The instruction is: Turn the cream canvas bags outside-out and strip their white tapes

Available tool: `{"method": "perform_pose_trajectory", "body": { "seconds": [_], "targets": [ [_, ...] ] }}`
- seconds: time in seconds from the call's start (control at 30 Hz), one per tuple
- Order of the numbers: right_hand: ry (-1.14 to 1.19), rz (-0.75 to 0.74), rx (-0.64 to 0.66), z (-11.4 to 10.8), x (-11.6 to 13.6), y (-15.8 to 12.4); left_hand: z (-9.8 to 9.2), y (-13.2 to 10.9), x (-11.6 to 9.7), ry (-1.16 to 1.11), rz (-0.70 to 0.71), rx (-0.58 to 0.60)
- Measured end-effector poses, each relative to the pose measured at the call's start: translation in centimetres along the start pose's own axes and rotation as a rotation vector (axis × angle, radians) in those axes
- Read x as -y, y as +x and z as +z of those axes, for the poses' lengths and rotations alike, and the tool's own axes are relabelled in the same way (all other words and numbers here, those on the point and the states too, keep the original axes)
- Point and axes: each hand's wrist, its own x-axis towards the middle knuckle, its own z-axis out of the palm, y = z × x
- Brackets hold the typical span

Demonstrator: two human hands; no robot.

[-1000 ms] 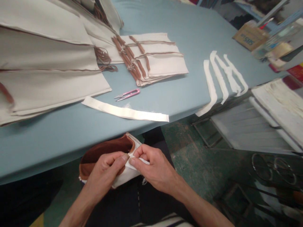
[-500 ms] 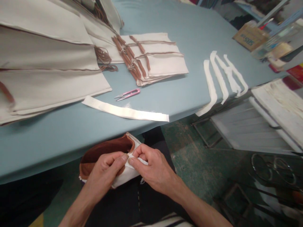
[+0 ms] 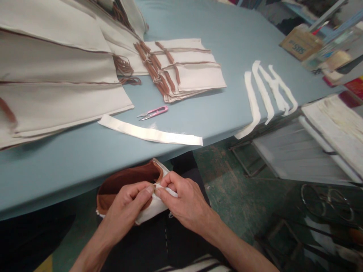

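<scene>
A cream fabric bag (image 3: 151,213) with a brown lining (image 3: 127,177) rests on my lap below the table edge, its mouth gaping upward. My left hand (image 3: 132,204) pinches its rim between thumb and forefinger. Close against those fingertips, my right hand (image 3: 181,196) pinches white cloth at the same rim; part of that cloth shows between its fingers. Whether the white cloth is a separate strip or the bag's own fabric, I cannot tell. On the table ahead lie pink-handled thread snips (image 3: 153,113) and a long cream fabric strip (image 3: 151,133).
Stacked cream fabric pieces (image 3: 56,68) with brown trim cover the table's left side. A smaller bundle with brown edging (image 3: 198,75) lies mid-table. Several white strips (image 3: 256,100) hang near the right edge. A cardboard box (image 3: 297,43) stands farther back, beside a metal-framed stand (image 3: 297,151).
Both hands keep their pinch at the bag's rim with only slight finger movement. The bag has shifted very slightly to the right.
</scene>
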Motion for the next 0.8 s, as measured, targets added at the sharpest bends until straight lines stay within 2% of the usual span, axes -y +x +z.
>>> {"method": "perform_pose_trajectory", "body": {
  "seconds": [0.47,0.8],
  "targets": [
    [-0.045,-0.031,-0.029,0.18,-0.41,0.02,-0.08,0.01,0.20,0.042,0.008,0.019],
    [-0.142,0.014,-0.024,0.40,-0.26,-0.08,-0.14,-0.08,0.24,0.050,0.020,0.018]
  ]
}}
